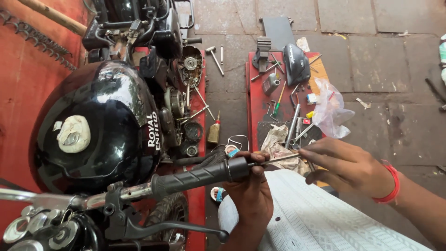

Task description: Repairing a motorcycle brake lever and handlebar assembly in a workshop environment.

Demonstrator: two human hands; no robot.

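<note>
Handlebar grip (195, 175), left hand (248, 190) beneath, tool tray (253, 100) behind, black tank (93, 125) beside

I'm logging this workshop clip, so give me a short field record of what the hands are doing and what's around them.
left hand: wrapped around the end of the black handlebar grip
right hand: holds a thin metal tool, tip at the grip's end
beside: black fuel tank
behind: red tray with loose tools, clear plastic bag
</note>
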